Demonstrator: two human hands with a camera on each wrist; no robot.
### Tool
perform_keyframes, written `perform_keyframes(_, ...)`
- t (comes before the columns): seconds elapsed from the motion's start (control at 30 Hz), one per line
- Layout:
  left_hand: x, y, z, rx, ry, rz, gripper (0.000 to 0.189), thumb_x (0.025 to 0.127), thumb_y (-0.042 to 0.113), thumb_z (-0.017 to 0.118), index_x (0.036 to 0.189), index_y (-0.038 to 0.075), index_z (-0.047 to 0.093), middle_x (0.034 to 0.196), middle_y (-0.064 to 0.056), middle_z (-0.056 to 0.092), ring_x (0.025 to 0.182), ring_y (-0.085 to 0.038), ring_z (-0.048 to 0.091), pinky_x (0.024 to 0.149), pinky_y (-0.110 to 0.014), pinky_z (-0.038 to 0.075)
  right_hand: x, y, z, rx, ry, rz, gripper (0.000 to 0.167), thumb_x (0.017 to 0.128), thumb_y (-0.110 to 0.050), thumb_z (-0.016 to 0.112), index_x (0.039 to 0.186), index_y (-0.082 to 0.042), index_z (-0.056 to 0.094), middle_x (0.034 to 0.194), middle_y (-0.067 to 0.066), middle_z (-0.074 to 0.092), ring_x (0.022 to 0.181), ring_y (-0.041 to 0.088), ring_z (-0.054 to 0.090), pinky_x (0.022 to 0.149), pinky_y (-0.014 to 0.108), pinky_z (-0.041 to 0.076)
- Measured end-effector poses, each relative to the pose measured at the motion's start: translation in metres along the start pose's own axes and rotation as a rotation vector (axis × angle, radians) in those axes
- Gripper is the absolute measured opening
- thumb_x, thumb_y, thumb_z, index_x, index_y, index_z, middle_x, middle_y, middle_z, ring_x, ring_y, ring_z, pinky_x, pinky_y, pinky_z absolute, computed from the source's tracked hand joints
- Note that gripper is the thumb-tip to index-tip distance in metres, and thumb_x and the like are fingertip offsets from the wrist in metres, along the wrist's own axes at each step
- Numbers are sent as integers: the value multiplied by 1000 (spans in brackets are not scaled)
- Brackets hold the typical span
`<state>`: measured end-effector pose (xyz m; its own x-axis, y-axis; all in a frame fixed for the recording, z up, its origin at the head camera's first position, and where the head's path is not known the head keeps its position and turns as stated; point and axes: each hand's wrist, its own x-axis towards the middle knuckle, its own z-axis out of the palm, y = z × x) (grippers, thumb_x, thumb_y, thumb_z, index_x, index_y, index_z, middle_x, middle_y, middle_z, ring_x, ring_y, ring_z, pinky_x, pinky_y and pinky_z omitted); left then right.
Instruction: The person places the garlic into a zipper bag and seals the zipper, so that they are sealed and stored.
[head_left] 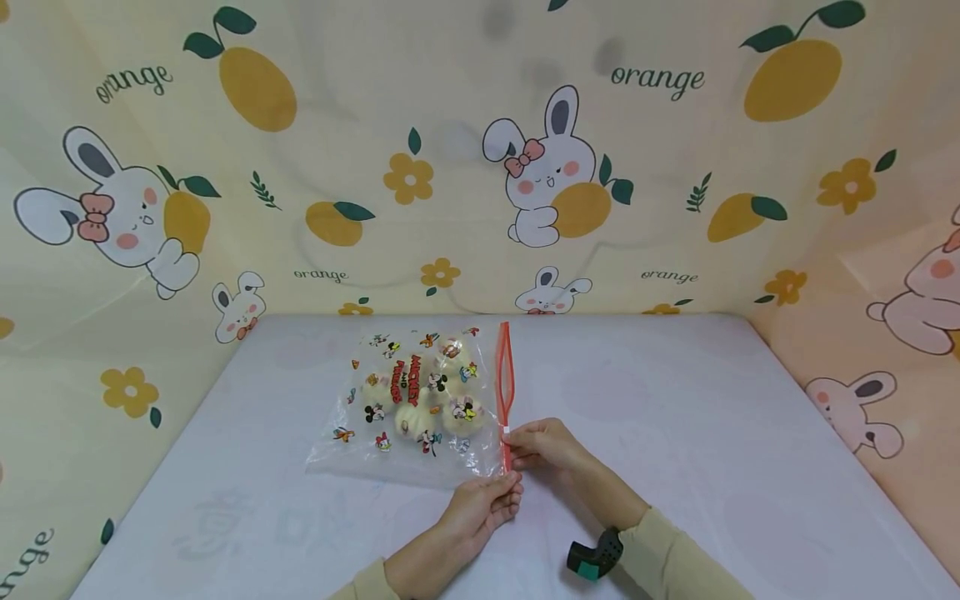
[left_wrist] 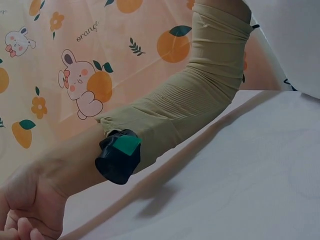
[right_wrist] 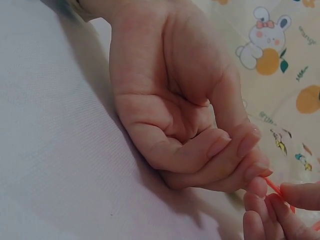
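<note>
A clear slider zip bag [head_left: 341,454] printed with cartoon figures lies on the table, with several pale, roundish things [head_left: 412,422] inside. Its red zip track [head_left: 509,367] faces right; the two strips stand apart beyond the white slider [head_left: 506,431] and run together on the near side. My right hand [head_left: 551,443] pinches the track at the slider. Just nearer, my left hand [head_left: 483,510] grips the track's near end. In the right wrist view the left hand [right_wrist: 170,95] shows its curled fingers. The left wrist view has the right hand [left_wrist: 35,200] partly cut off, the bag out of frame.
The white table [head_left: 675,400] reaches back to a cloth wall [head_left: 450,75] printed with rabbits and oranges. On my right wrist sits a black device with a green patch [head_left: 592,560].
</note>
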<state>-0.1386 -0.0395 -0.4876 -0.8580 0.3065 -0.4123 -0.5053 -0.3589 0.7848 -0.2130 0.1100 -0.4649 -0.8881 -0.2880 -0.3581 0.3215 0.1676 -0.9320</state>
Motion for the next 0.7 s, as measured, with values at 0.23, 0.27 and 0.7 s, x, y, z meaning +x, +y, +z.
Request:
perform_keyframes(0.23,0,0,0,6,-8,5,33,99,14,51,121,-11,56,79,6,63,73,-2,58,71,-13,53,2,-1,1,16,10,13,26,87,-12,66,100,10,69,64,-6,70,60,4,65,61,18,57)
perform_keyframes(0.27,0,0,0,6,-9,6,33,99,14,51,121,-11,56,79,6,63,73,-2,58,71,-14,53,2,-1,1,19,11,14,27,87,-12,66,101,10,69,64,-6,70,60,4,65,61,17,57)
perform_keyframes(0.7,0,3,2,9,9,-14,27,98,14,54,114,-6,60,79,5,63,73,-3,58,71,-14,53,7,-4,-1,3,28,3,29,87,-12,66,103,11,67,66,-5,71,61,5,65,62,18,57)
